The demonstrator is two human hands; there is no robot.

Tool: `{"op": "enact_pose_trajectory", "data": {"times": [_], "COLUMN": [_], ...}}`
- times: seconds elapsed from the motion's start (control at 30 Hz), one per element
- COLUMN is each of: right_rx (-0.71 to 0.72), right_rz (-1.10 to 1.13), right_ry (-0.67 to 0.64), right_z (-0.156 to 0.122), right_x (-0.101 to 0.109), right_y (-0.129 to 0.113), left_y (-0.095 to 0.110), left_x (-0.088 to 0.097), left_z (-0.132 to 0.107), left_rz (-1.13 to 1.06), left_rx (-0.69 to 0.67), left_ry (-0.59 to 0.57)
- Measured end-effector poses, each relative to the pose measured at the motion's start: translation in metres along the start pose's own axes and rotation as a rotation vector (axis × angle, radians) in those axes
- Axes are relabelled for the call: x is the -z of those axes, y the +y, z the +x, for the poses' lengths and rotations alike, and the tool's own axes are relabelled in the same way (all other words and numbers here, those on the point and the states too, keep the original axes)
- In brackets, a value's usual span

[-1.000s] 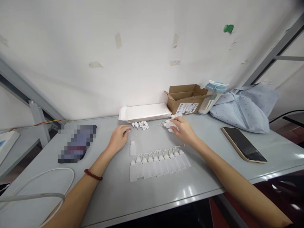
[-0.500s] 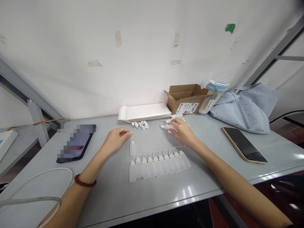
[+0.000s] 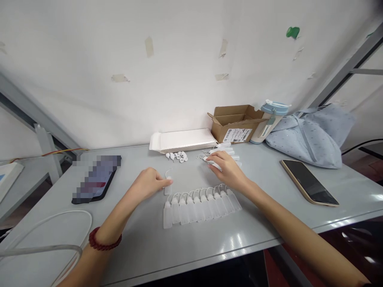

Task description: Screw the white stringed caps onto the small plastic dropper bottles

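My left hand (image 3: pixel 148 183) is closed, thumb and fingers pinched over a single small translucent plastic dropper bottle (image 3: pixel 168 190) with a thin looped strap. The bottle lies on the grey table, its upper part partly covered by the thumb. My right hand (image 3: pixel 227 169) curves over a loose group of similar bottles (image 3: pixel 225 150) in front of the cardboard box, fingers and thumb gripping one bottle by its white neck end (image 3: pixel 206 158); the hand hides most of that bottle. Between my hands and closer to me, a neat row of several such bottles (image 3: pixel 199 207) lies side by side, straps pointing away.
Small white nozzle caps (image 3: pixel 178 156) lie by a white padded envelope stack (image 3: pixel 187 140). Behind stand an open cardboard box (image 3: pixel 236 123) and a blue-lidded cup (image 3: pixel 269 121). A blue cloth bag (image 3: pixel 305 139) and a phone (image 3: pixel 309 182) are right; another phone (image 3: pixel 97 179) and a white cable (image 3: pixel 44 251) left.
My left hand has moved down from beside the single bottle's strap onto the bottle itself. My right hand has shifted slightly left and towards me, uncovering more of the loose bottles.
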State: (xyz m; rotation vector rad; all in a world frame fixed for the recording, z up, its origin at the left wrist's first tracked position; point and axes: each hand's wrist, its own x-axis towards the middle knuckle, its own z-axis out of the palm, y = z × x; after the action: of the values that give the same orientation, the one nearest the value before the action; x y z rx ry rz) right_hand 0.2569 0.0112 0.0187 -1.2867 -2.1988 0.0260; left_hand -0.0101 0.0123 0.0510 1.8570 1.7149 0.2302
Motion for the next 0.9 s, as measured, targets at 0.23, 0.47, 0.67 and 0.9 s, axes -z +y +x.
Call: {"op": "enact_pose_trajectory", "data": {"times": [0.23,0.47,0.67,0.9], "right_rx": [0.045,0.089,0.049,-0.027], "right_rz": [0.041,0.108,0.468,0.678], "right_ry": [-0.002,-0.038,-0.196,-0.26], "right_z": [-0.001,-0.001,-0.004,-0.005], "right_x": [-0.002,0.002,0.009,0.009], "right_y": [-0.004,-0.011,-0.039,-0.062], "left_y": [0.0,0.002,0.023,0.034], "left_x": [-0.004,-0.006,-0.014,-0.031], "left_z": [0.001,0.0,-0.014,-0.022], "left_rz": [-0.04,-0.212,-0.402,-0.504], "left_rx": [-0.023,-0.117,-0.285,-0.413], "left_ry": [-0.019,0.085,0.084,0.003]}}
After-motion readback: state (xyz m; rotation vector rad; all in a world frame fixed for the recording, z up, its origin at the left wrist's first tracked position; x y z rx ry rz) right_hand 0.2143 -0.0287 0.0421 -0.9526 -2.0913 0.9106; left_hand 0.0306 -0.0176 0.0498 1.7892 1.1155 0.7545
